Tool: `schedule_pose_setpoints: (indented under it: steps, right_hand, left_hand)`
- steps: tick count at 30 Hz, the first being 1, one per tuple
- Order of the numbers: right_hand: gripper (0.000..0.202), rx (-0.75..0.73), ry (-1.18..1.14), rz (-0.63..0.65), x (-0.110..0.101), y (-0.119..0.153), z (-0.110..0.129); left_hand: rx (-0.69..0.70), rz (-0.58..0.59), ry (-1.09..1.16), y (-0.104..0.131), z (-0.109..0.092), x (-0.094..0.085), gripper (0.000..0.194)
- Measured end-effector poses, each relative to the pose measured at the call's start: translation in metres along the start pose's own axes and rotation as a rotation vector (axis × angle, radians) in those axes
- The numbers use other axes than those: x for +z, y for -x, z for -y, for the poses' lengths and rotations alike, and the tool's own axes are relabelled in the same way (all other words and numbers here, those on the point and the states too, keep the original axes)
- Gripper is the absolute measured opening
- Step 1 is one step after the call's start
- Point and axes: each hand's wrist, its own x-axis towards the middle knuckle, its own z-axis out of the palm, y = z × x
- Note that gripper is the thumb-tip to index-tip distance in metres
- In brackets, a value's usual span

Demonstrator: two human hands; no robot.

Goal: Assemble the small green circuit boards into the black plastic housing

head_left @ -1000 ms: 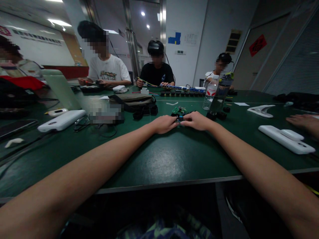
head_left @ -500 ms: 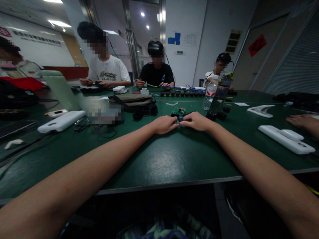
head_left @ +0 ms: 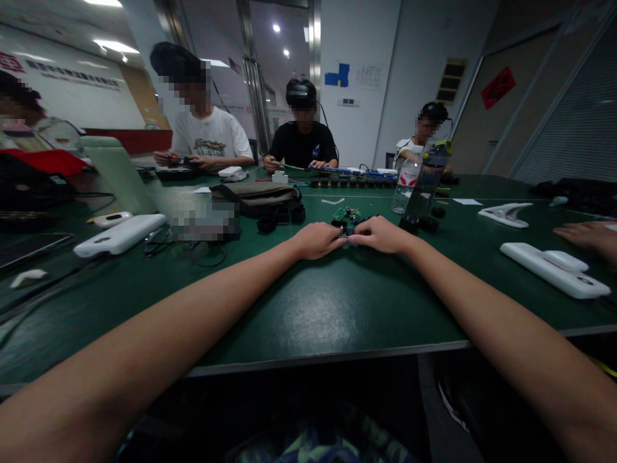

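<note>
A small part [head_left: 344,232], dark and silvery, sits mostly hidden between left hand [head_left: 317,241] and right hand [head_left: 380,234].

Looks out from the person's head, behind and above the near edge of the green table [head_left: 313,296], facing forward and down across its top. Takes in both forearms [head_left: 202,305] from above and behind, close at near left and near right, with the left hand [head_left: 318,241] and right hand [head_left: 380,235] farther off and small. Reaches across to the far wall [head_left: 361,38] and the door [head_left: 482,122] at far right. Dips on the near side to patterned clothing [head_left: 313,445].
</note>
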Motion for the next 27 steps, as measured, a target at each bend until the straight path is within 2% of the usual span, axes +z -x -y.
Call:
schedule_pose_setpoints:
  steps: [16,27]
  right_hand:
    - [0.043,0.037,-0.047,-0.036,-0.0017,0.0014,0.0055]
    - [0.044,0.038,-0.056,-0.040,-0.0019,0.0010,0.0061]
  left_hand:
    - [-0.042,-0.044,-0.041,-0.0016,-0.0005,0.0030,0.055]
    - [-0.066,-0.026,-0.050,-0.0019,-0.0015,0.0022,0.056]
